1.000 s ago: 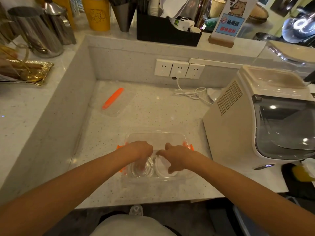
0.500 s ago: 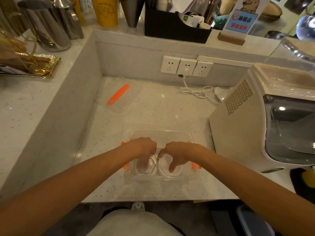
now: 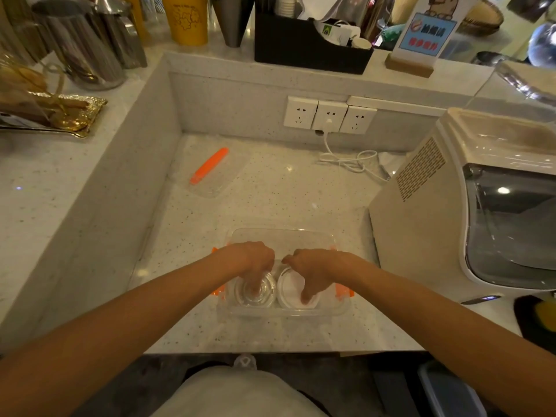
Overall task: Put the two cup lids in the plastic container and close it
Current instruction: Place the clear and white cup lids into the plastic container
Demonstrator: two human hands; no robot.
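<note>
From the head view, little has changed over the last second: both hands stay low inside the plastic container (image 3: 282, 236), which sits on the worktop (image 3: 270, 191) near its front edge, and only the camera has shifted a bit. The left hand (image 3: 251, 258) still presses its fingers (image 3: 255, 288) down onto the clear lid (image 3: 255, 291) at the near left of the container; the right hand (image 3: 316, 266) does the same with its fingers (image 3: 307, 296) on the white lid (image 3: 290, 288) just beside it. The fingers are curled downward and touch the lids; whether they pinch them or merely push, I cannot tell. Both lids seem seated, so the first part looks done. The container's cover (image 3: 215, 173), with its orange clip, lies well apart at the far left, so closing is still to come.
</note>
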